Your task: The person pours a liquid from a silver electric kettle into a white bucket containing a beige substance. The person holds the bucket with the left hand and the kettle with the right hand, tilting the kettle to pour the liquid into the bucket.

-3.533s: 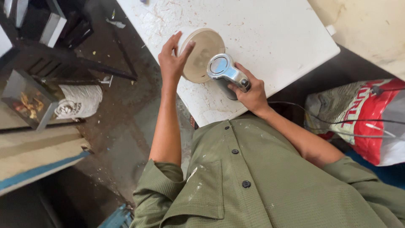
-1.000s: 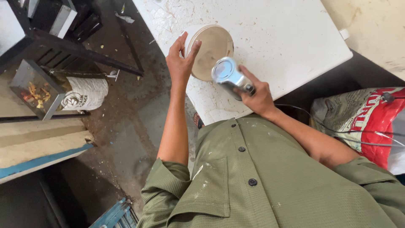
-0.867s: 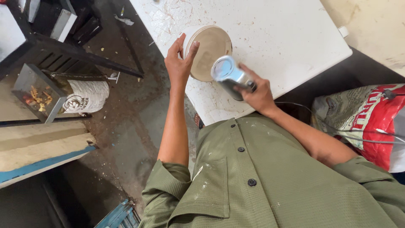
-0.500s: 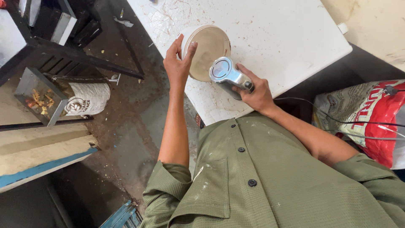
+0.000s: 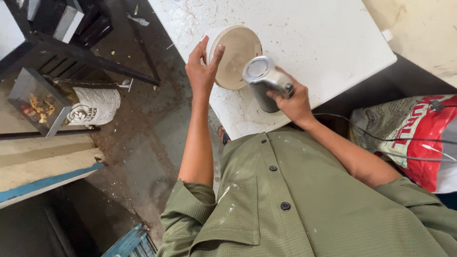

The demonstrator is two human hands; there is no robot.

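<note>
Standing on the white table [image 5: 333, 38], near its front edge, is a round cream tub [image 5: 234, 56] with pale contents, and it is the centre of the work. The tabletop around it is speckled and its paint is cracked towards the near corner. At about three o'clock from the tub, well apart and off the table, lies a red and white printed sack [image 5: 414, 138], with a thin dark cord [image 5: 362, 133] running across it from the tool in the right hand. At nine o'clock, down on the stained floor [image 5: 143, 143], a white printed bucket [image 5: 95, 107] lies on its side beside a small metal-framed glass box [image 5: 35, 102] holding yellowish bits. A dark frame [image 5: 81, 59] crosses the floor at ten o'clock. At seven o'clock a pale slab with a blue edge [image 5: 43, 183] shows, and blue slats [image 5: 131, 242] sit near six o'clock.

Nothing lies between the hands and the tub; the person's green button shirt [image 5: 295, 200] fills the lower half of the view.

The left hand [image 5: 202, 69] rises with the forearm nearly straight up from the rolled sleeve, fingers spread and curved against the tub's rim at its nine o'clock side, steadying it rather than wrapped around it. The right hand [image 5: 293, 100] comes in from four o'clock, wrist bent, fingers closed firmly around the handle of a silver electric mixer [image 5: 262, 81], whose rounded metal body overlaps the tub's four o'clock edge.
</note>
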